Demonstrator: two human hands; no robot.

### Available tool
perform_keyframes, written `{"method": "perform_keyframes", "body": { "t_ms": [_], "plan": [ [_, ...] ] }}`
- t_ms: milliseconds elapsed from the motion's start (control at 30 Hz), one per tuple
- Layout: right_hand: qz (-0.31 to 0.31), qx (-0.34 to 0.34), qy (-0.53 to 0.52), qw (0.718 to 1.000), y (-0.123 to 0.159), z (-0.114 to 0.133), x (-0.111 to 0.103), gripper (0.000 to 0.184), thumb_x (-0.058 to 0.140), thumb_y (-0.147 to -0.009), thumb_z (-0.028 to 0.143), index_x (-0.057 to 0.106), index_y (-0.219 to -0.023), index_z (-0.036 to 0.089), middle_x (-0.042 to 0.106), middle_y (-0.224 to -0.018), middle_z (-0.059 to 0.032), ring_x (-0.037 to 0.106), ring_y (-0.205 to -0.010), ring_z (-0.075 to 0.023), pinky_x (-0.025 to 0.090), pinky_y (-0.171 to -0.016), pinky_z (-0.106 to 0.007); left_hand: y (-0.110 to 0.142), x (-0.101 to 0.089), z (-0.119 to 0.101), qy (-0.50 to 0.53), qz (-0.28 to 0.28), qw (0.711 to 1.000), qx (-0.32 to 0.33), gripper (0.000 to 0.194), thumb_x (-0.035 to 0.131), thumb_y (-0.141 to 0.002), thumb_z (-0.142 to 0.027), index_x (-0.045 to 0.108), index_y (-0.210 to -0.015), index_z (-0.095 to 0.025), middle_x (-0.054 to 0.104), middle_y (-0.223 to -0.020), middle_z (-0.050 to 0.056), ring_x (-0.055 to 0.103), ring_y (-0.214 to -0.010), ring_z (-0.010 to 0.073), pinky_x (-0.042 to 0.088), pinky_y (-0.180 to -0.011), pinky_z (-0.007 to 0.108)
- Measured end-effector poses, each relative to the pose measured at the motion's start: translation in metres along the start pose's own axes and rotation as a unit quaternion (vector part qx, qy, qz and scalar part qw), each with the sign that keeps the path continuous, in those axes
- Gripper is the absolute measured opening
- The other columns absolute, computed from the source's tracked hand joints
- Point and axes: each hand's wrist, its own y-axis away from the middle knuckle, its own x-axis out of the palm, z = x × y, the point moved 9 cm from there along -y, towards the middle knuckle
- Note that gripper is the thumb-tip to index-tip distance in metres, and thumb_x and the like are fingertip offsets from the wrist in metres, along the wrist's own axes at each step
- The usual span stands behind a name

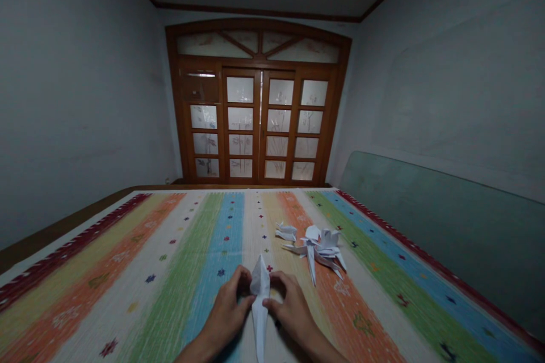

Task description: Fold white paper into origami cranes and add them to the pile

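Observation:
Both my hands meet low in the middle of the view over a striped cloth (179,261). My left hand (227,309) and my right hand (287,306) each pinch one side of a folded white paper piece (260,295), long and pointed at both ends, lying on the cloth. The fingers of both hands are closed on its middle. A little beyond and to the right lie finished white paper birds (321,249) in a small cluster, and a smaller folded paper figure (286,231) sits just behind them.
The rainbow-striped cloth covers a wide flat surface that reaches to a wooden door with frosted glass panes (258,125). A green panel (447,227) leans along the right wall. A plain wall stands at the left.

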Motion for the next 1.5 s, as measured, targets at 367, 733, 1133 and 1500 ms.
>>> {"method": "perform_keyframes", "body": {
  "t_ms": [367, 733, 1133, 1500],
  "plan": [
    [0.028, 0.092, -0.301, 0.949, 0.0, 0.008, 0.016, 0.043, 0.083, -0.058, 0.033, 0.057, -0.09, 0.022, 0.059, -0.069, 0.0052, 0.058, -0.06, -0.0139, 0.044, -0.055, -0.023, 0.004, 0.012, 0.018, 0.223, -0.012, 0.969, -0.109, 0.048, 0.076, -0.071, -0.052, 0.049, -0.098, -0.024, 0.064, -0.079, -0.004, 0.063, -0.055, 0.0151, 0.045, -0.049, 0.024],
    [0.051, 0.09, -0.204, 0.973, 0.002, 0.008, 0.017, 0.054, 0.077, -0.066, 0.066, 0.053, -0.062, 0.019, 0.05, -0.058, 0.0034, 0.048, -0.056, -0.0123, 0.037, -0.054, -0.024, 0.008, 0.006, 0.009, 0.192, -0.048, 0.975, -0.103, 0.048, 0.081, -0.068, -0.056, 0.047, -0.067, -0.022, 0.055, -0.054, -0.008, 0.053, -0.048, 0.0112, 0.039, -0.044, 0.019],
    [0.031, 0.038, -0.124, 0.991, 0.009, 0.02, 0.01, 0.043, 0.07, -0.08, 0.056, 0.058, -0.066, 0.017, 0.053, -0.062, 0.0016, 0.049, -0.06, -0.0135, 0.036, -0.057, -0.024, 0.01, 0.013, 0.012, 0.228, -0.037, 0.967, -0.104, 0.046, 0.086, -0.064, -0.051, 0.052, -0.072, -0.022, 0.056, -0.06, -0.007, 0.052, -0.051, 0.0114, 0.039, -0.047, 0.019],
    [0.037, -0.024, -0.004, 0.999, 0.018, 0.039, 0.01, 0.033, 0.053, -0.089, 0.041, 0.058, -0.068, 0.016, 0.057, -0.065, -0.0014, 0.051, -0.062, -0.0145, 0.035, -0.059, -0.025, 0.02, 0.012, -0.009, 0.07, -0.034, 0.995, -0.064, 0.043, 0.066, -0.081, -0.057, 0.049, -0.06, -0.023, 0.046, -0.054, -0.006, 0.045, -0.054, 0.0148, 0.036, -0.052, 0.025]
  ]
}}
